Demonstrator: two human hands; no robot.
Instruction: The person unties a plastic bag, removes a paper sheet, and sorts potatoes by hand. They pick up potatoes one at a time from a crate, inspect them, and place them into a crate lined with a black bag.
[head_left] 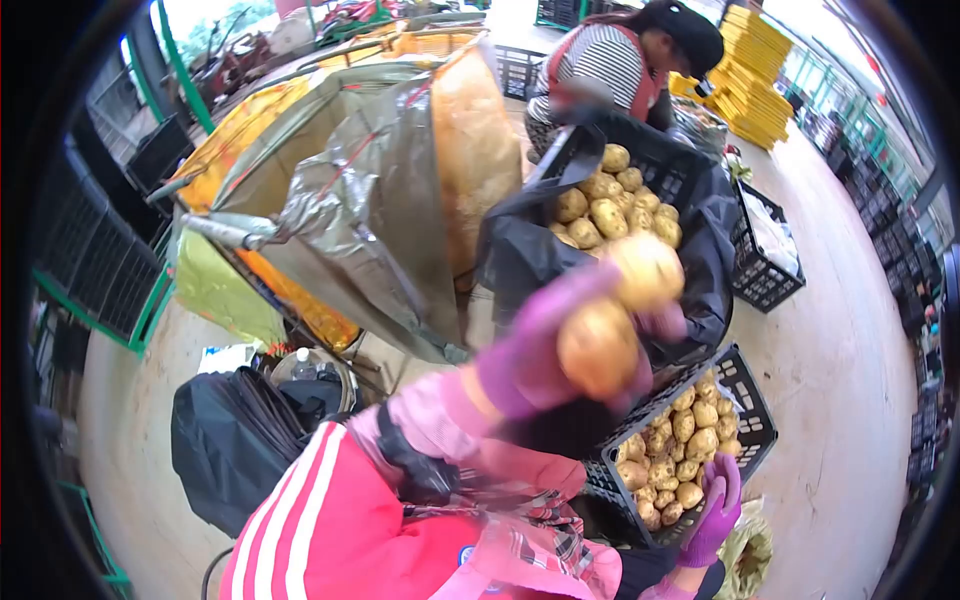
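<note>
My left hand (532, 345), in a purple glove and blurred by motion, is shut on two large potatoes: a paler potato (648, 272) and a browner potato (598, 348). It is above the near edge of a crate lined with black plastic (715, 240), where several potatoes (608, 215) lie heaped. My right hand (714, 512), also in a purple glove, is beside the near right corner of a lower black crate (752, 400). Its fingers point up, apart, with nothing visible in them. Smaller potatoes (685, 425) fill that lower crate.
A person (610, 60) in a striped top bends behind the lined crate. Large grey and orange sacks hang on a frame (350, 190) at left. A black bag (225, 440) lies below them. Yellow crates (745, 75) are stacked behind; another black crate (768, 250) stands at right.
</note>
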